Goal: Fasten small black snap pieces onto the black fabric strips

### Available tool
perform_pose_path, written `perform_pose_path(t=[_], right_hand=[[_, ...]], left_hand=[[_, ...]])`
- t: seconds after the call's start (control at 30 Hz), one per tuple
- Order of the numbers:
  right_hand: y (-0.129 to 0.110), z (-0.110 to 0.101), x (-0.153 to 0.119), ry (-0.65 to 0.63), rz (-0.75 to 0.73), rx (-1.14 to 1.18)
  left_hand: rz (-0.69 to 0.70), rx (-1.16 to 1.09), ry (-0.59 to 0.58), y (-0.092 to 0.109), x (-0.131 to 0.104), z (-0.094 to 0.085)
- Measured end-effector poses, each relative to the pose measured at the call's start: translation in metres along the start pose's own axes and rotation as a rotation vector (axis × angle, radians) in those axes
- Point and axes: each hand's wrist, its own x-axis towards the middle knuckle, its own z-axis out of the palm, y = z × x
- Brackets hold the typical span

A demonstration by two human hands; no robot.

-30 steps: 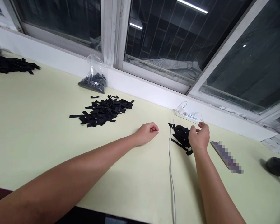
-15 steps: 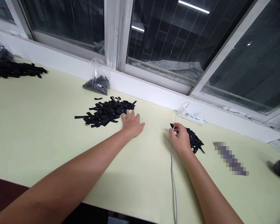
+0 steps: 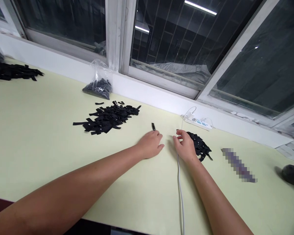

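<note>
My left hand (image 3: 150, 144) is low over the pale table, its fingers closed on a short black fabric strip (image 3: 153, 126) that sticks out past the fingertips. To its left lies a large pile of similar black strips (image 3: 110, 118). My right hand (image 3: 185, 146) has curled fingers with the thumb apart from them, and no held thing shows clearly. A grey-white cable (image 3: 180, 189) runs beneath or through this hand; which one, I cannot tell. A smaller pile of black strips (image 3: 199, 145) lies just right of the right hand, partly hidden by it.
A clear plastic bag of black pieces (image 3: 99, 87) stands by the window wall. Farther left is another black pile (image 3: 13, 71). A white power strip (image 3: 198, 122) sits at the back, a blurred-out flat item (image 3: 238, 165) to the right, and a black object (image 3: 292, 174) at the far right.
My left hand has moved right, away from the large pile, and its spread fingers have closed on a black strip. The right hand has stayed nearly in place. The view has shifted slightly.
</note>
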Motion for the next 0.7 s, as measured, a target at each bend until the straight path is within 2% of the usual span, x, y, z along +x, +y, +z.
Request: perform_pose_path(t=[0.07, 0.1, 0.37, 0.5, 0.57, 0.7], right_hand=[[0.000, 0.001, 0.000, -0.018, 0.005, 0.004], [0.000, 0.001, 0.000, -0.030, 0.007, 0.005], [-0.006, 0.000, -0.002, -0.094, -0.005, 0.013], [-0.006, 0.000, -0.001, -0.098, -0.012, 0.011], [-0.007, 0.000, -0.001, -0.101, -0.020, 0.006], [-0.014, -0.002, -0.003, -0.166, 0.007, -0.008]], left_hand=[[0.129, -0.116, -0.034, 0.002, 0.000, 0.003], [0.151, -0.163, -0.033, 0.001, 0.000, 0.004], [0.073, -0.304, 0.049, -0.010, 0.006, 0.002], [-0.039, -0.238, 0.111, -0.008, 0.007, 0.001], [-0.082, -0.146, 0.088, -0.006, 0.008, 0.000], [-0.043, -0.022, 0.028, -0.005, 0.010, 0.000]])
